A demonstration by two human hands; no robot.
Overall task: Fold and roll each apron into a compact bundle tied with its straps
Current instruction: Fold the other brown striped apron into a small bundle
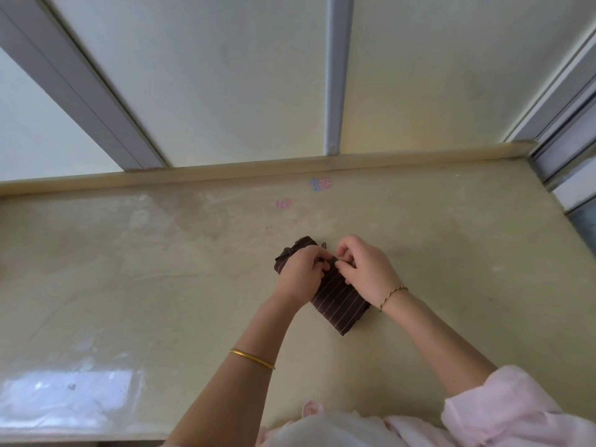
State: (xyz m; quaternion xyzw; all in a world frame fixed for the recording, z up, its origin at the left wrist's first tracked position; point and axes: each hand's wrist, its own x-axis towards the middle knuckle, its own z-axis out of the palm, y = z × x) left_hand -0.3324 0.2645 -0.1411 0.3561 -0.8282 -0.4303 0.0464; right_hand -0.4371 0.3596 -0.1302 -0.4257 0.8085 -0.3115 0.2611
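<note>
A dark brown apron with thin white stripes (338,309) lies rolled into a compact bundle on the beige counter (161,269), slanting from upper left to lower right. My left hand (301,274) rests over the bundle's upper half, its fingers curled and pinching a strap at the middle. My right hand (367,269) comes in from the right, and its fingertips pinch the same strap (332,260) just above the roll. The bundle's upper end (296,248) sticks out beyond my left hand. The hands hide most of the strap.
A raised lip (258,171) borders the counter at the back, below frosted window panes with grey frames. Small pink and blue marks (319,183) sit near that lip. The counter's front edge runs close to my body. A window frame stands at the right end.
</note>
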